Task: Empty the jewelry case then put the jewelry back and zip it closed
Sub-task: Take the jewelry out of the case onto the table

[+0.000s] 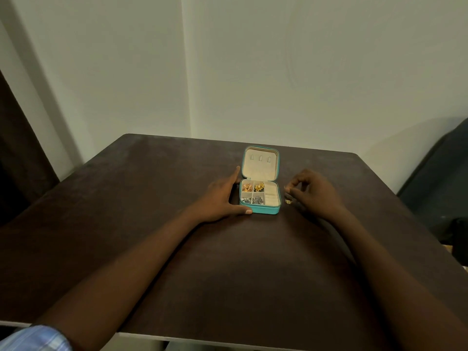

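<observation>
A teal jewelry case (260,197) lies open on a dark counter (152,198), its lid (260,162) folded back toward the wall, as a person works through its contents. The left hand (222,198) rests flat against the case's left side, its grip spread wide, thumb along the front edge, steadying the case rather than holding anything. The right hand (312,192) hovers just right of the case with its grip pinched narrow at the fingertips (288,190); whether a small piece sits between them cannot be told. A small gold piece (288,201) lies on the counter just beside the case, below those fingertips. Gold pieces (258,186), copper-coloured pieces (247,187) and silver pieces (254,199) still fill the left compartments, while the cushioned right section looks bare. The emptying appears barely begun. Doing it well likely means keeping the left hand braced against the case, lifting one compartment's pieces at a time, and setting them in separate clusters close by so nothing rolls off.
</observation>
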